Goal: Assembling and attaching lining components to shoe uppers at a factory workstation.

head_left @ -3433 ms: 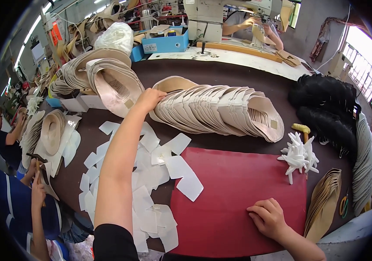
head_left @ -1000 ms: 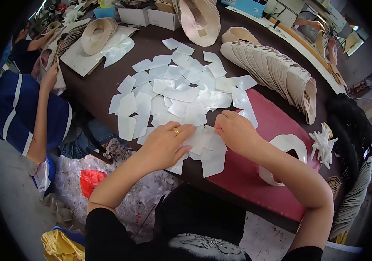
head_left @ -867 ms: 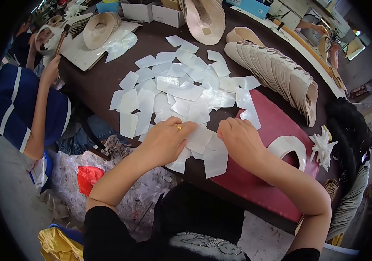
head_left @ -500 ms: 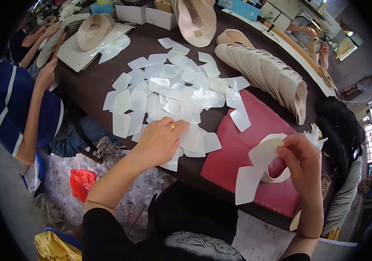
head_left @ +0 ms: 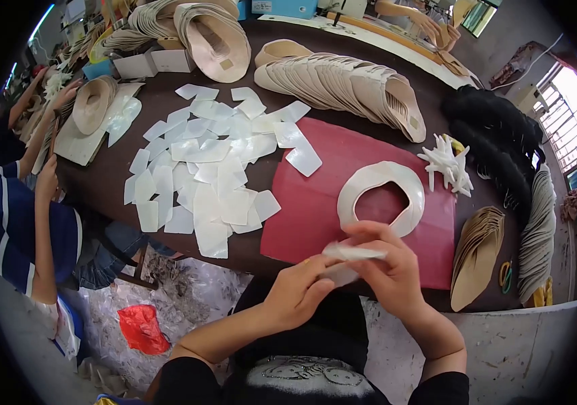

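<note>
Close to my body, over the table's front edge, my left hand (head_left: 298, 293) and my right hand (head_left: 393, 273) pinch a small white sheet piece (head_left: 352, 252) between them. It is blurred and partly hidden by my fingers. Just beyond them a white ring-shaped shoe upper (head_left: 410, 185) lies flat on a red mat (head_left: 322, 202), nearest to my right hand. To the left spreads a loose heap of glossy white cut pieces (head_left: 207, 219), overlapping one another on the dark table.
Nested beige shoe uppers (head_left: 349, 81) line the back of the mat. A white spiky bundle of strips (head_left: 447, 165), a beige stack (head_left: 479, 256), green-handled scissors (head_left: 506, 277) and black strands (head_left: 497, 142) stand right. A co-worker's arm (head_left: 44, 223) is at left.
My left hand has left the heap and come right to meet my right hand, which moved nearer my body. Both now hold the piece. The view has shifted; the ring-shaped upper shows fully.
</note>
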